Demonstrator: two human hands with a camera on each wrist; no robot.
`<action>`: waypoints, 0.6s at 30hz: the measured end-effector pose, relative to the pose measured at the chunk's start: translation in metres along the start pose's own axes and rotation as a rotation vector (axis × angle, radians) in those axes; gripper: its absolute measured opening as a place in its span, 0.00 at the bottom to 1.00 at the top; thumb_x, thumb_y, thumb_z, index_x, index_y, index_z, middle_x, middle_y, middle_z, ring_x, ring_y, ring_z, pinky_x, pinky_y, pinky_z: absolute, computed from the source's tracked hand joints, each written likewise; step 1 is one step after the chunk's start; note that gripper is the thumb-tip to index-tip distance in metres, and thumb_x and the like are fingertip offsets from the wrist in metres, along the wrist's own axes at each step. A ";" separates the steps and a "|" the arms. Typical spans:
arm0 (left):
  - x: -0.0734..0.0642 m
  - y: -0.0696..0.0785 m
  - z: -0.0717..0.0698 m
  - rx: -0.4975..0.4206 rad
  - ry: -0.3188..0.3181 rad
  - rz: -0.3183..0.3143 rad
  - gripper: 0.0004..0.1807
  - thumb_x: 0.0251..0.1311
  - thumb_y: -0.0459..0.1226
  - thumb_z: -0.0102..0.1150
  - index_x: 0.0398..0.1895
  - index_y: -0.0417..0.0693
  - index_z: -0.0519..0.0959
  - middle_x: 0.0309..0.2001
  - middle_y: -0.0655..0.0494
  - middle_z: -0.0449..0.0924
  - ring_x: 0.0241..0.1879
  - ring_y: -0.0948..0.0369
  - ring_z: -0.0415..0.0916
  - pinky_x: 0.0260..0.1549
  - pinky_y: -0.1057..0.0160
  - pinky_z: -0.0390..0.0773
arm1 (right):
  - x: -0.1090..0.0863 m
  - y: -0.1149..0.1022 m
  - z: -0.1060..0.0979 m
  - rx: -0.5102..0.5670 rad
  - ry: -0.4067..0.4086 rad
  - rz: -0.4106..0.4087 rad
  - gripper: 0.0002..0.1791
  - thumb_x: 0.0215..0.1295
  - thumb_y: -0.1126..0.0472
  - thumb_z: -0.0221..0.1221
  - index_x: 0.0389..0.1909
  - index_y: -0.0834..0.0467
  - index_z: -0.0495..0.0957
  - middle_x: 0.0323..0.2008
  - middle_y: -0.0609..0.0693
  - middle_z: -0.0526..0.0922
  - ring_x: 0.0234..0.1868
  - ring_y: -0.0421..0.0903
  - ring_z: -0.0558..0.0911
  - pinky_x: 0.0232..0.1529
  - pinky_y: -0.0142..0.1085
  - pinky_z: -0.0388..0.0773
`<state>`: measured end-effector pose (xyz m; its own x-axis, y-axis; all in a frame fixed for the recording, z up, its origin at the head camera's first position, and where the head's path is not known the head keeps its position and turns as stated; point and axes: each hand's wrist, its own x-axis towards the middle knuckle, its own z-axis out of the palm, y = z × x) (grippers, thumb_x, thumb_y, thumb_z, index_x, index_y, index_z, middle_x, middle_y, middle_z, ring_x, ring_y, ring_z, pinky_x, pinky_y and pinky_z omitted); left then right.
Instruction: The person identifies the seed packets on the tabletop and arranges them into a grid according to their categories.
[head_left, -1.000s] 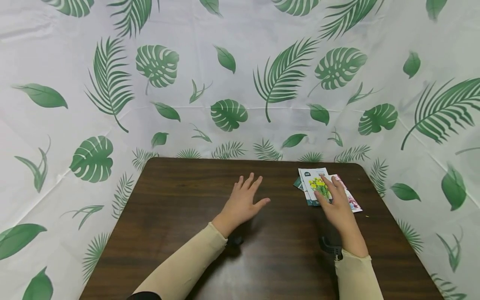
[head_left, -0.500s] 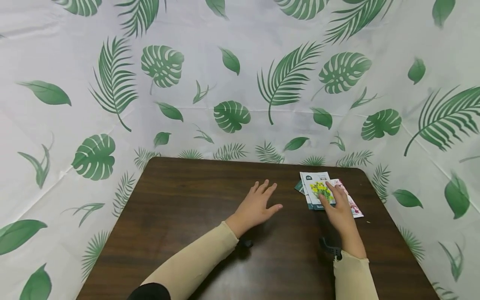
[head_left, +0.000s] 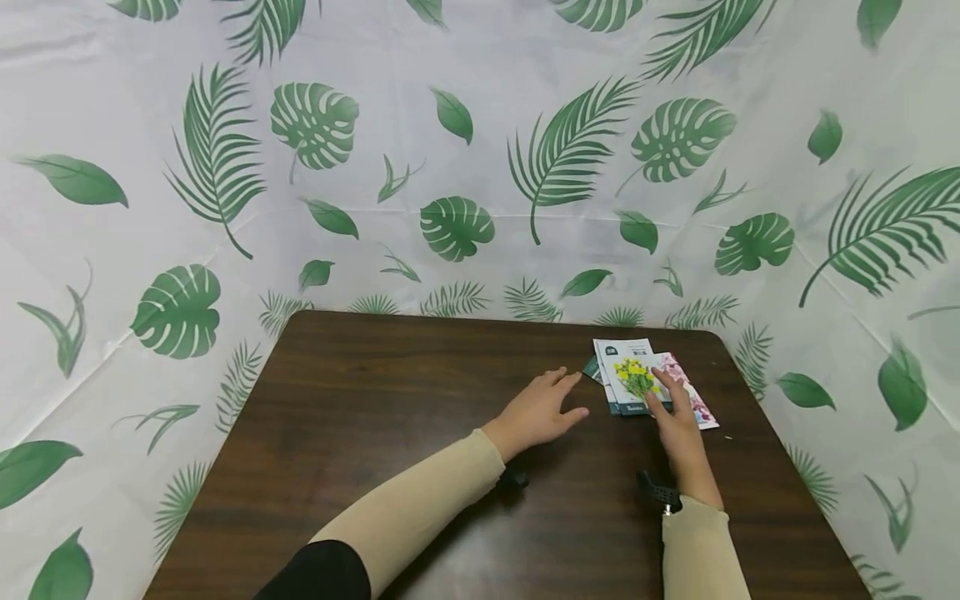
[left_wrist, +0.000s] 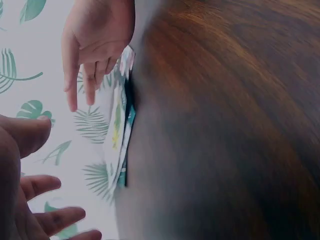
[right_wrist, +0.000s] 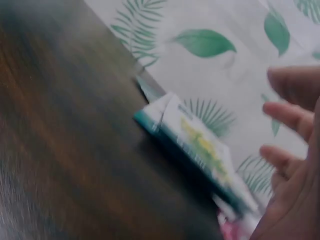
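Two beige sleeves (head_left: 420, 487) extend over the near part of the dark wooden bench (head_left: 360, 417); a black strap (head_left: 660, 492) sits at the right wrist.

Left hand (head_left: 542, 415): fingers extended, thumb apart, grip wide, holding nothing. It stands just left of the packets, and the head view shows no contact.

Right hand (head_left: 681, 433): thumb and fingers apart, grip wide, holding nothing. Its fingertips overlap the packets in the head view; the right wrist view shows them clear of the yellow-flower packet (head_left: 632, 377).

Change: over the last second the left hand shifts right, from mid-bench to the packets. The right hand holds roughly the same station, and the packets show no visible displacement. Judgement: both hands now flank the packets, so the work is at the approach stage, with no grasp made.

Packets: these lie overlapped near the far right corner of the bench. The yellow-flower packet is uppermost, the pink-flower packet (head_left: 701, 410) projects at right, and a green corner (head_left: 592, 369) projects at left.

Beyond the bench: a white leaf-print backdrop (head_left: 390, 125).
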<state>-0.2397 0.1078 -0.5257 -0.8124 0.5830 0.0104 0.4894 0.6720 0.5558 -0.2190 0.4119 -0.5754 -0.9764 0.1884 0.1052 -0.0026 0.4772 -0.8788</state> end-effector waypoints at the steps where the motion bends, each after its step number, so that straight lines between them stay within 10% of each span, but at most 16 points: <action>1: 0.001 0.001 0.002 -0.032 -0.002 0.004 0.40 0.82 0.62 0.51 0.89 0.61 0.59 0.88 0.51 0.58 0.86 0.49 0.59 0.84 0.48 0.65 | -0.001 0.003 0.001 0.049 0.018 0.018 0.34 0.86 0.53 0.57 0.86 0.52 0.62 0.89 0.60 0.51 0.90 0.62 0.44 0.88 0.67 0.41; 7: 0.012 0.003 0.014 -0.204 -0.030 0.021 0.35 0.82 0.57 0.54 0.85 0.54 0.67 0.80 0.51 0.72 0.78 0.56 0.73 0.77 0.55 0.75 | -0.002 0.012 0.004 0.250 0.106 0.121 0.30 0.87 0.57 0.54 0.85 0.53 0.64 0.90 0.52 0.53 0.91 0.49 0.45 0.90 0.58 0.40; 18: 0.033 0.017 0.028 -0.125 -0.153 0.059 0.36 0.83 0.57 0.52 0.86 0.53 0.66 0.85 0.52 0.64 0.85 0.52 0.60 0.83 0.53 0.66 | -0.003 0.010 0.007 0.073 0.102 0.096 0.26 0.86 0.53 0.57 0.77 0.60 0.74 0.88 0.58 0.57 0.91 0.59 0.46 0.90 0.62 0.39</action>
<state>-0.2499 0.1512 -0.5393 -0.7212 0.6886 -0.0755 0.4833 0.5783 0.6572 -0.2174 0.4099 -0.5874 -0.9458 0.3187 0.0625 0.0708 0.3900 -0.9181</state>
